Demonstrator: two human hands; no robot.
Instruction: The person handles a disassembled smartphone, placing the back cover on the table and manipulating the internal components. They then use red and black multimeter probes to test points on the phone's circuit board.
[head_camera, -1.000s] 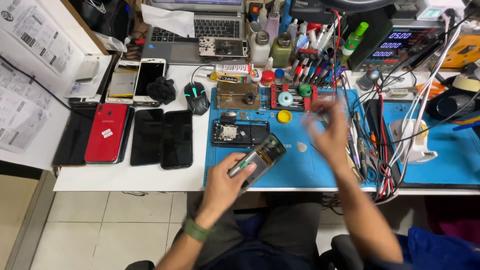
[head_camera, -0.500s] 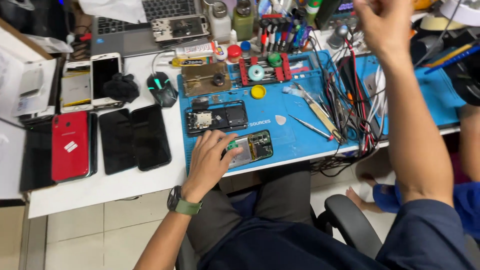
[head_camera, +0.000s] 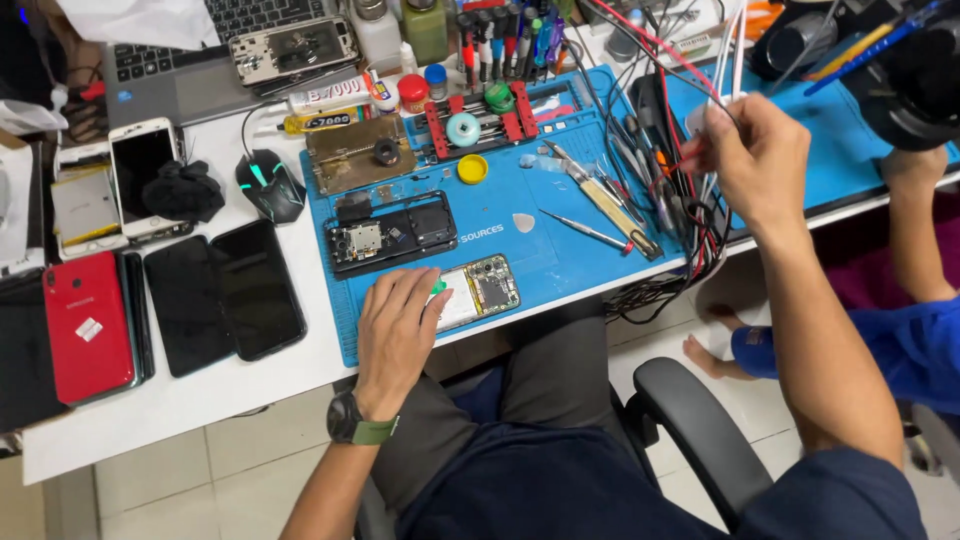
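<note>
My left hand (head_camera: 400, 325) lies palm-down on an opened phone (head_camera: 482, 288) with its circuit board exposed, at the front edge of the blue work mat (head_camera: 560, 262). The hand covers the phone's left half. Over at the mat's right edge, my right hand (head_camera: 755, 165) is raised, its fingers pinched on a bundle of red, white and black cables (head_camera: 690, 215). A second opened phone frame (head_camera: 390, 235), black, lies on the mat just beyond my left hand.
Tweezers (head_camera: 590, 232) and several tools lie on the mat's right half. A mouse (head_camera: 268, 185), two black phones (head_camera: 225, 295) and a red phone (head_camera: 88, 325) sit to the left. Another person's arm (head_camera: 915, 250) is at the far right; a chair armrest (head_camera: 700, 430) is below.
My left hand has lowered the opened phone flat onto the mat. My right hand has left the mat's middle and moved right to take hold of the cables.
</note>
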